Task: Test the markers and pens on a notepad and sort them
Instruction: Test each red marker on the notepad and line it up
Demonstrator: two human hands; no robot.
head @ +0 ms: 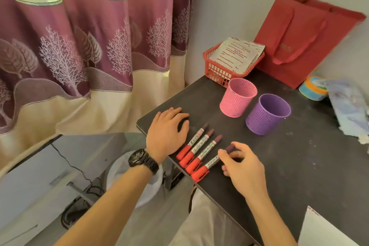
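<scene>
Several red markers lie side by side near the front left corner of the dark table. My left hand rests flat on the table just left of the row, fingers relaxed. My right hand pinches the rightmost marker by its upper barrel while it still lies on the table. A pink mesh pen cup and a purple mesh pen cup stand upright beyond the markers. A white sheet, perhaps the notepad, shows at the bottom right corner.
A red basket holding printed papers sits at the table's far corner, with a red paper bag leaning on the wall behind it. Crumpled paper and a colourful round object lie at the right. A curtain hangs at the left.
</scene>
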